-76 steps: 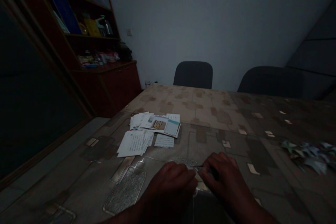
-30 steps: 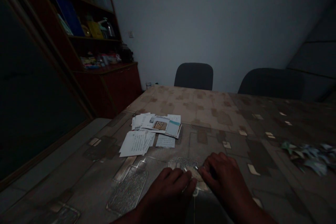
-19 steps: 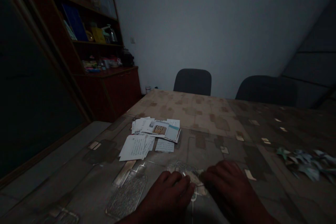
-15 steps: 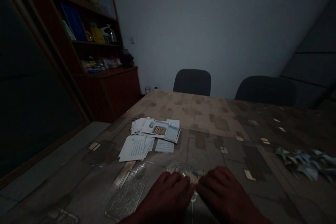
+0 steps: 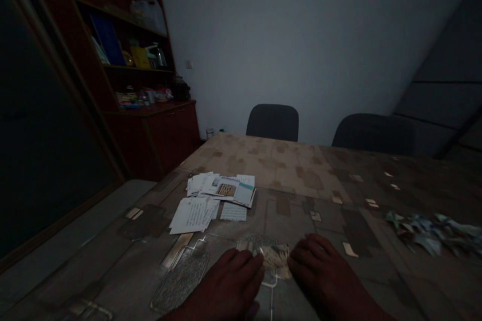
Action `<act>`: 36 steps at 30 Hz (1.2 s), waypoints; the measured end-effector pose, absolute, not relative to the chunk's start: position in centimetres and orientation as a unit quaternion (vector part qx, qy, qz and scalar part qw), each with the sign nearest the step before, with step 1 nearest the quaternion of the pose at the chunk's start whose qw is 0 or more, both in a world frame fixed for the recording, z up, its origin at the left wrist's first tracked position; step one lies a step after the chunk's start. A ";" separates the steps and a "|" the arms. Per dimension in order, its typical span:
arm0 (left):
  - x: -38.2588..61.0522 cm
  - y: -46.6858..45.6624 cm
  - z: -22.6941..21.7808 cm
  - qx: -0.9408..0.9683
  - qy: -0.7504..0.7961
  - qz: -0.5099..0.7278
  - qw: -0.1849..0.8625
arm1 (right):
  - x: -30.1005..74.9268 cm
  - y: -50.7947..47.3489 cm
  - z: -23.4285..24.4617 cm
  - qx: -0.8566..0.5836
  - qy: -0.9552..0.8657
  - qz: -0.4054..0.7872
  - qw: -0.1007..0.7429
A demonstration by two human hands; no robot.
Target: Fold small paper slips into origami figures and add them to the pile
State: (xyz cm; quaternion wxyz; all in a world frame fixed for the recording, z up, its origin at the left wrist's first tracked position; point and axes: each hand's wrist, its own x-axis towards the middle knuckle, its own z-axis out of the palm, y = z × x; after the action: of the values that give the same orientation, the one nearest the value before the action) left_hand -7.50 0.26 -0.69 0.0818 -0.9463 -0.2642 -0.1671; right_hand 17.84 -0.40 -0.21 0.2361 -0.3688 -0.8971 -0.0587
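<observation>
From far off, I look down on a brown desk (image 5: 263, 160) with box shapes all over it, and it is quite dark. A small bit of paper (image 5: 276, 257) lies on the desk, between my two hands. My left hand (image 5: 229, 283) is at its left end, and my right hand (image 5: 329, 276) is at its right end. The fingers (image 5: 249, 266) on both hands are bent, with the tips touching the paper or just beside it. I cannot tell if they pinch it, because the hands hide what is under them. Past my left hand I see a messy pile of white cards (image 5: 192, 214) with writing, and a card with a picture (image 5: 228, 189) on top. Well over to the right is a heap of crumply papers (image 5: 433, 233). Two dark chairs (image 5: 273, 121) stand behind the desk, and a red cabinet (image 5: 173, 135) is at the back left
</observation>
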 end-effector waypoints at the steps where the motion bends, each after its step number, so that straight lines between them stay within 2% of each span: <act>1: -7.5 0.3 -0.6 -0.947 -0.265 -0.165 0.079 | 17.4 -0.3 0.2 -0.400 -0.889 -0.017 0.224; 4: -7.6 0.4 -0.9 -0.951 -0.258 -0.155 0.071 | 15.6 -0.1 0.8 -0.517 -0.822 0.075 0.226; 7: -7.7 0.5 -1.3 -0.953 -0.251 -0.156 0.068 | 13.8 0.1 0.1 -0.541 -0.793 0.104 0.260; 11: -7.9 0.8 -1.4 -0.954 -0.249 -0.160 0.049 | 13.2 0.4 -1.9 -0.535 -0.790 0.077 0.289; 22: -8.0 0.6 0.2 -0.957 -0.272 -0.096 -0.042 | 16.4 0.2 -3.6 -0.582 -0.762 0.021 0.282; 30: -6.2 0.8 1.1 -0.959 -0.281 -0.046 -0.014 | 16.8 0.4 -4.3 -0.579 -0.758 0.032 0.299; 36: -5.9 1.0 0.6 -0.959 -0.268 -0.086 0.037 | 16.5 0.2 -4.1 -0.580 -0.753 0.016 0.311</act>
State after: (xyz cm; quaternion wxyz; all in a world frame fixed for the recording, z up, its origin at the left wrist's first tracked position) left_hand -5.88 1.03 0.59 0.0366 -0.9588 -0.2681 -0.0860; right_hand 16.47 0.22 -4.14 0.3107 -0.5797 -0.7531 0.0162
